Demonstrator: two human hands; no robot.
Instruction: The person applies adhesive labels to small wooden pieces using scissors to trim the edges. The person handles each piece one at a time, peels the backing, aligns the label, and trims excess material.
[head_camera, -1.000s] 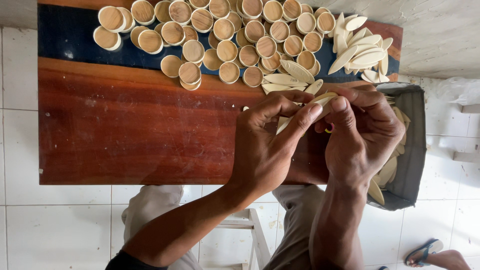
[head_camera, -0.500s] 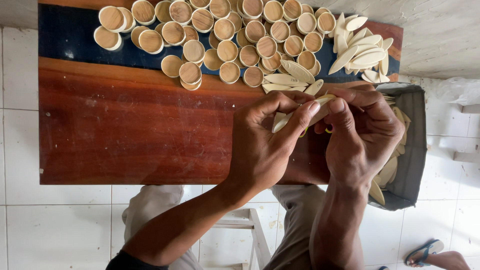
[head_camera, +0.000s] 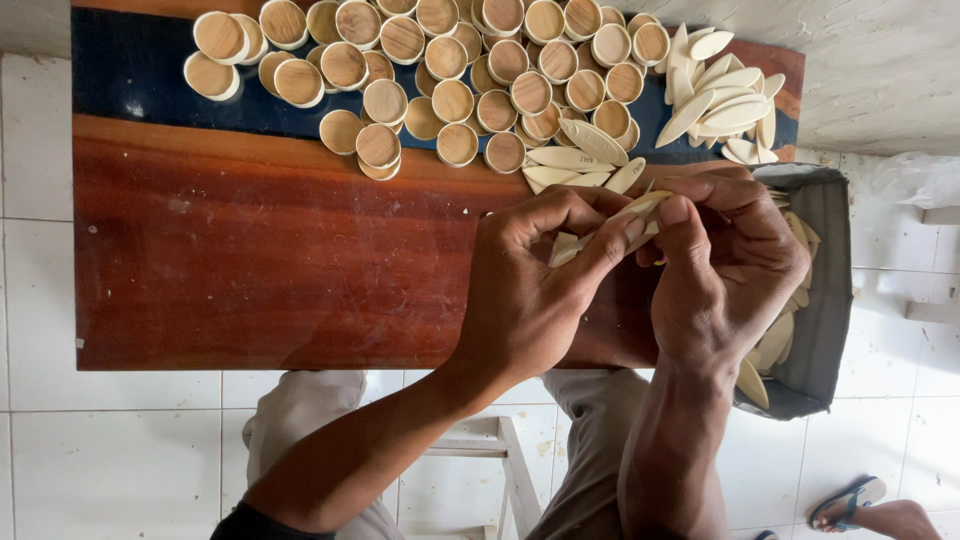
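Observation:
Both of my hands meet over the right part of a reddish wooden table (head_camera: 250, 250). My left hand (head_camera: 530, 290) and my right hand (head_camera: 730, 270) together pinch a small stack of pale, leaf-shaped wooden pieces (head_camera: 610, 228), fingers curled around it. Just beyond my fingers lie a few loose oval pieces (head_camera: 575, 165). Farther back, many small round wooden cups (head_camera: 450, 60) are heaped on the table's dark blue strip (head_camera: 130, 70).
A pile of pale oval pieces (head_camera: 720, 95) lies at the table's far right corner. A grey cloth bag (head_camera: 825, 300) holding more such pieces hangs off the right edge. White tiled floor lies below; another person's sandalled foot (head_camera: 860, 505) shows at bottom right.
My fingers have shifted slightly on the stack of oval pieces, with the left index finger now pressed over its top. The hands stay in the same spot.

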